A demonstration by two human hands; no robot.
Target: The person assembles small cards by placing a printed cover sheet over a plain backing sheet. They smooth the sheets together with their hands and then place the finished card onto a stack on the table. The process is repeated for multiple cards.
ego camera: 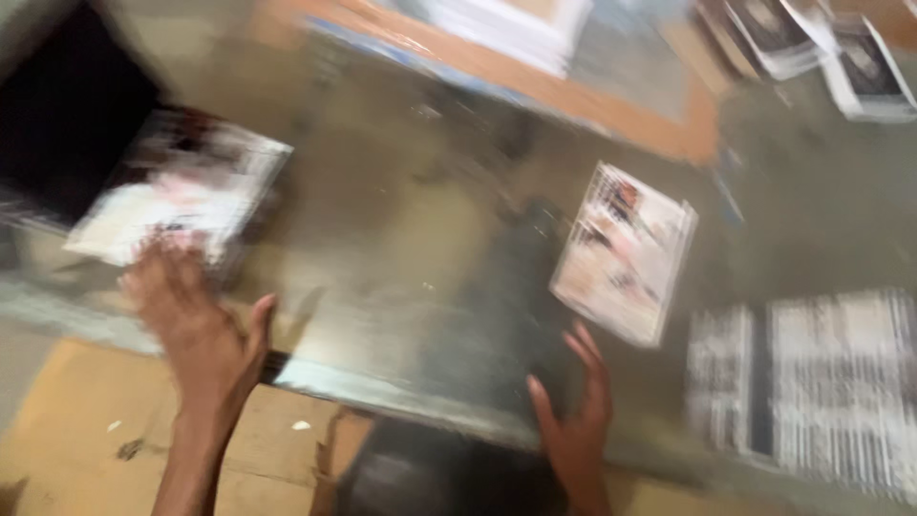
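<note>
Grey metal counter (401,258): left hand (196,320) spread on a blurred printed booklet stack (181,186), right hand (573,411) spread, held near another printed booklet (626,253).

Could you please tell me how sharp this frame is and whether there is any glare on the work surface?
Head view: strong motion blur smears everything; the printed stack near the right hand and the one under the left hand show no readable detail. The metal table carries dull, streaky reflections; lighting is dim and warm.

Single head-worn view, steeply down and close over a shiny metal table (401,239), motion-blurred.
</note>
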